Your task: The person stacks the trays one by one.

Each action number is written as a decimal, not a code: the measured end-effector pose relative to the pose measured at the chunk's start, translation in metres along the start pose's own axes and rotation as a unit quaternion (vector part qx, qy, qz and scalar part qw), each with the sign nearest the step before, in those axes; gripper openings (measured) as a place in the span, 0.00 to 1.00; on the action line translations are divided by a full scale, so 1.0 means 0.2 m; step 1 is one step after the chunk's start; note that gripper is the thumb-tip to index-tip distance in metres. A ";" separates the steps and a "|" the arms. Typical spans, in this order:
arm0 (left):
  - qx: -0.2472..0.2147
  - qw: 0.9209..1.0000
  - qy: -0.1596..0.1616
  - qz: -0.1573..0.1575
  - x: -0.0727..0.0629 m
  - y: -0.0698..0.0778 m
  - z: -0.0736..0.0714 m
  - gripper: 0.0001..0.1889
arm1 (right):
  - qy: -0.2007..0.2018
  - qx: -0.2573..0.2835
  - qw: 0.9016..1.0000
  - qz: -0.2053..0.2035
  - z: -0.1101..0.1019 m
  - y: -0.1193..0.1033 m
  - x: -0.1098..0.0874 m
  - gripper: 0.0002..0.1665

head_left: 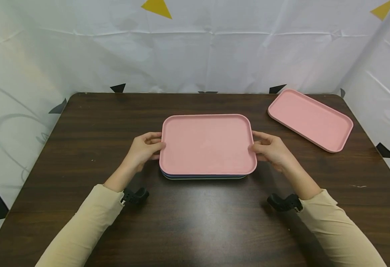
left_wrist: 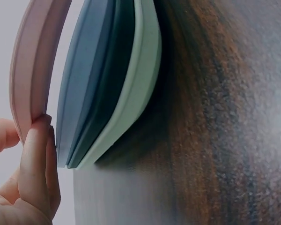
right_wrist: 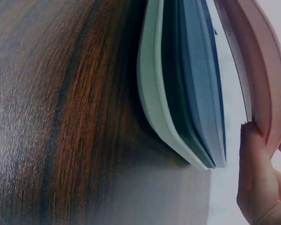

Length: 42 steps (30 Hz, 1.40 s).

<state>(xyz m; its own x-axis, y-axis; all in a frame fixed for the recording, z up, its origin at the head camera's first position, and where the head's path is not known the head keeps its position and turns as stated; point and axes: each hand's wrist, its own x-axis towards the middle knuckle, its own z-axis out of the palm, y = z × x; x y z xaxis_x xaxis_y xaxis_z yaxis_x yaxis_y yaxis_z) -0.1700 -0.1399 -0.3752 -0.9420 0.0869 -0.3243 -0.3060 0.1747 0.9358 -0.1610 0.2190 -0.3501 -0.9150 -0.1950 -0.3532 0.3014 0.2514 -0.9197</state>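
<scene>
A pink rectangular tray point(head_left: 208, 144) is gripped at its two short ends, its rim between thumb and fingers of my left hand point(head_left: 144, 148) and my right hand point(head_left: 271, 149). Both wrist views show a gap between this tray and the stack under it, so it is held just above. In that stack a blue tray point(left_wrist: 84, 79) lies on top, a dark green tray point(left_wrist: 113, 93) in the middle and a light green tray point(left_wrist: 139, 79) at the bottom, on the table. From the head view the pink tray hides most of the stack.
Another pink tray point(head_left: 311, 120), narrower, lies at an angle near the back right corner of the dark wooden table point(head_left: 114, 111). White sheeting point(head_left: 188, 63) with yellow and black triangles hangs behind the table and along its sides.
</scene>
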 end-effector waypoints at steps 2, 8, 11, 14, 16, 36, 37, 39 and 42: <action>0.002 1.000 0.005 0.000 0.00 0.00 0.00 0.25 | -0.001 -0.013 1.000 -0.005 0.00 0.00 0.00 0.40; 0.025 1.000 0.014 0.000 0.00 -0.02 0.00 0.25 | 0.000 -0.040 0.999 -0.014 0.01 0.01 0.00 0.40; 0.033 0.999 0.017 -0.002 0.00 -0.02 0.00 0.25 | 0.005 -0.052 0.999 -0.014 0.02 0.01 0.00 0.39; 0.039 0.999 0.019 -0.003 -0.01 -0.02 -0.01 0.25 | 0.010 -0.063 0.998 -0.014 0.03 0.01 0.01 0.39; 0.045 0.999 0.019 -0.002 -0.01 -0.02 -0.01 0.25 | 0.010 -0.067 0.998 -0.014 0.03 0.01 0.01 0.38; 0.081 0.997 -0.003 -0.008 0.00 -0.04 -0.02 0.28 | 0.014 -0.095 0.995 0.007 0.03 0.02 0.04 0.36; 0.082 0.997 -0.004 -0.005 0.00 -0.05 -0.01 0.28 | 0.014 -0.096 0.995 0.007 0.03 0.02 0.04 0.36; 0.078 0.997 -0.005 -0.002 0.01 -0.05 -0.01 0.28 | 0.015 -0.095 0.995 0.007 0.03 0.02 0.04 0.36; 0.074 0.997 -0.007 0.000 0.01 -0.05 -0.01 0.28 | 0.014 -0.096 0.995 0.008 0.03 0.02 0.04 0.36</action>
<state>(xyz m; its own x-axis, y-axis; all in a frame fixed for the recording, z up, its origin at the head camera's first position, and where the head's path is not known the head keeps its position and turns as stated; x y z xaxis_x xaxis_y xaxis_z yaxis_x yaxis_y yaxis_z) -0.1686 -0.1430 -0.3850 -0.9399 0.1000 -0.3266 -0.2809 0.3180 0.9055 -0.1660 0.2137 -0.3576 -0.9187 -0.1640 -0.3593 0.2609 0.4309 -0.8638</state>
